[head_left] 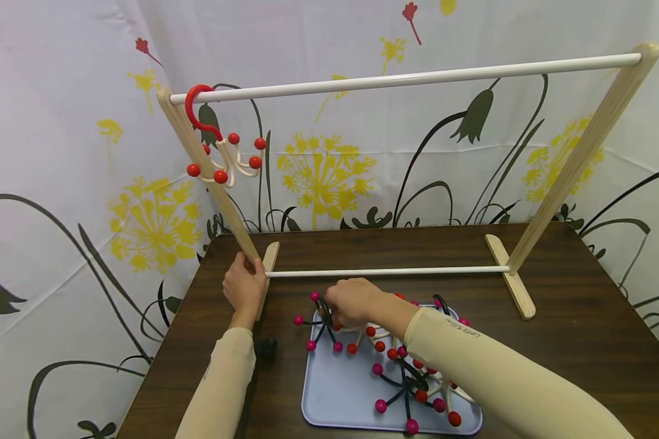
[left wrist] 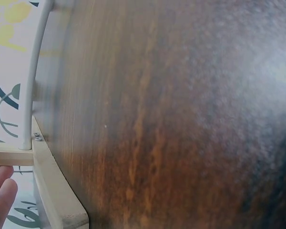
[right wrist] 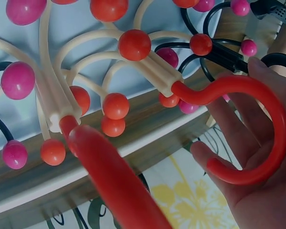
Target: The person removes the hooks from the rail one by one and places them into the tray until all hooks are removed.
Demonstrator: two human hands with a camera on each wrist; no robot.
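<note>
In the head view, my left hand (head_left: 245, 285) grips the foot of the left wooden upright (head_left: 227, 210); its fingertips (left wrist: 2, 195) show behind the wood in the left wrist view. My right hand (head_left: 354, 299) is over the tray's far left corner, pinching a black hook hanger (head_left: 325, 320) with pink balls on its splayed arms. The thumb lies by the hanger's black stem (right wrist: 224, 58) in the right wrist view; the exact grip is partly hidden. A loose red hook (right wrist: 276, 126) crosses before the palm. A red-hooked hanger (head_left: 230, 160) with red balls hangs from the top bar's left end.
A pale blue tray (head_left: 340, 399) bears several black and cream ball-tipped hangers, partly under my right arm. The stand's white top bar (head_left: 406, 79) and lower bar (head_left: 387, 272) span two wooden uprights. A small black object (head_left: 265, 349) lies left of the tray.
</note>
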